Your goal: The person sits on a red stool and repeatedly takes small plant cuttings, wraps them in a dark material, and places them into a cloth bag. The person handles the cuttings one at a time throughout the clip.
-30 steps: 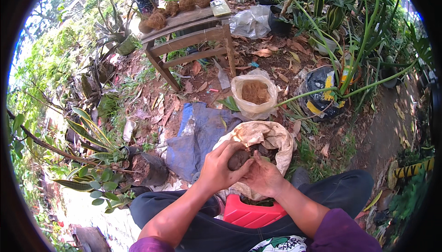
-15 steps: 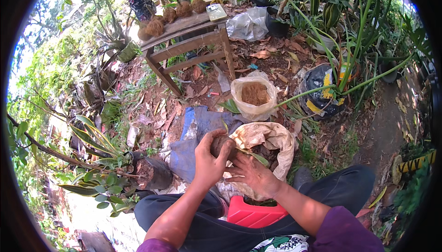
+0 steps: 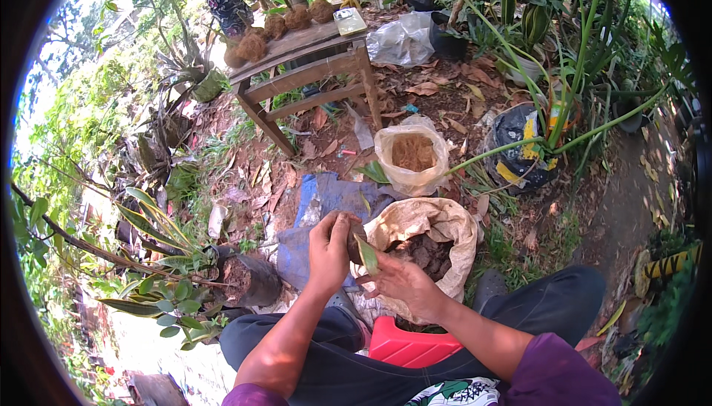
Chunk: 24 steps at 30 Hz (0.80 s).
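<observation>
My left hand [image 3: 330,246] is wrapped round a dark ball of soil [image 3: 357,238], held up over the near left rim of a cloth sack. A green leaf [image 3: 367,255] with pale edges sticks out from the ball and hangs toward my right hand [image 3: 404,281]. That hand is beside the ball and just under the leaf, its fingers stretched out and partly hidden; I cannot tell whether they touch the ball. The beige sack [image 3: 463,239] has its rim rolled down, and dark clumpy soil [image 3: 426,254] lies in it.
Beyond the sack stands a pale plastic bag [image 3: 386,157] of brown fibre. A wooden bench [image 3: 311,43] holds several fibre-wrapped balls. A blue sheet [image 3: 304,246] lies to the left, near a potted plant [image 3: 252,281]. A red stool [image 3: 408,345] is between my legs.
The soil ball has turned in my left hand, and its leaf now points down toward me. My right hand has shifted slightly down and away, uncovering more of the sack's soil.
</observation>
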{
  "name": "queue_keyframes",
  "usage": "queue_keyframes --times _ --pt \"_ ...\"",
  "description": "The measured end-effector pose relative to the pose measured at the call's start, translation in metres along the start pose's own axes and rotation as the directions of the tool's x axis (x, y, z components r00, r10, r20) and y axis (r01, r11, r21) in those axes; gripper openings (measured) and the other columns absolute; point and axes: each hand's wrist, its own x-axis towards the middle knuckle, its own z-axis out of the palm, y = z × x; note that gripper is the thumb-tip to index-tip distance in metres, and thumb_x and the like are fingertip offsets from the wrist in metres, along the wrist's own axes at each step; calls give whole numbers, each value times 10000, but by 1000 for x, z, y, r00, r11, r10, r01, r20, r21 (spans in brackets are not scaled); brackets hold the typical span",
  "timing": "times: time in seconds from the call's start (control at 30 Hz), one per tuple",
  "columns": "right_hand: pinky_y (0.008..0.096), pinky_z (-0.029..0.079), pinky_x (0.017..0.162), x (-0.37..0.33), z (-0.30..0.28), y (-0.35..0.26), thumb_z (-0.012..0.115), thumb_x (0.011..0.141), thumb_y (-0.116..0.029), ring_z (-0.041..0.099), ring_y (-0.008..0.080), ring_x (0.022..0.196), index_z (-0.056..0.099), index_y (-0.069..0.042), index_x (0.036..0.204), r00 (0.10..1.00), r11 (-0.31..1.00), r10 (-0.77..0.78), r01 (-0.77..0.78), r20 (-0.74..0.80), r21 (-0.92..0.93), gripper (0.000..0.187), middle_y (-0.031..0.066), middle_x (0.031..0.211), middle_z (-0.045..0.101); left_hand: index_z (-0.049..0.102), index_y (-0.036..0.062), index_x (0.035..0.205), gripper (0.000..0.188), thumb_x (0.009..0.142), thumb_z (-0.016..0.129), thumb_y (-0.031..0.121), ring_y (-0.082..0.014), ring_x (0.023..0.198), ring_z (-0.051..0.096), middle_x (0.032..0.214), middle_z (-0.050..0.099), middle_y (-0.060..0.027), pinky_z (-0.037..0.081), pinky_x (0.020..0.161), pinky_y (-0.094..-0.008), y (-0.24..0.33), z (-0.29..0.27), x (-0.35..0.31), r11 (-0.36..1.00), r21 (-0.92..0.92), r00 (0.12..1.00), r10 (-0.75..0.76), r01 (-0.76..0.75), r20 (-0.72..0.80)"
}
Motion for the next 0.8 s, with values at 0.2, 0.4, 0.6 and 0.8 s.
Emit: queue_keyframes --times 0.2,0.4,0.6,0.8 --pt "306 562 917 13 -11 10 788 981 -184 627 161 1126 418 -4 1465 924 983 -179 156 -339 -92 636 144 1325 583 694 -16 1126 425 1136 497 360 -83 805 635 954 710 -50 536 724 -254 -10 21 -17 914 -270 932 -223 301 286" --pt "308 558 890 18 -11 19 742 1018 -192 628 144 1123 429 -47 1469 916 986 -79 129 -394 102 567 93 1333 589 641 -4 1166 399 1140 482 360 -86 816 662 948 680 -47 551 684 -259 -9 29 -26 893 -266 908 -275 363 316" --pt "303 558 887 16 -20 18 723 1028 -190 644 147 1126 496 -94 1437 923 987 14 48 -384 151 477 41 1261 636 605 -39 1213 409 1115 517 348 -205 857 693 909 686 -119 562 809 -378 -19 25 -27 983 10 951 -182 185 251" --pt "399 565 969 20 -19 13 623 1075 -352 670 183 1130 610 -108 1314 940 938 115 4 -320 348 342 41 1186 684 594 5 1279 449 934 788 216 -357 1125 667 1159 665 -196 522 984 -426 -5 23 -17 937 274 975 191 -215 112"
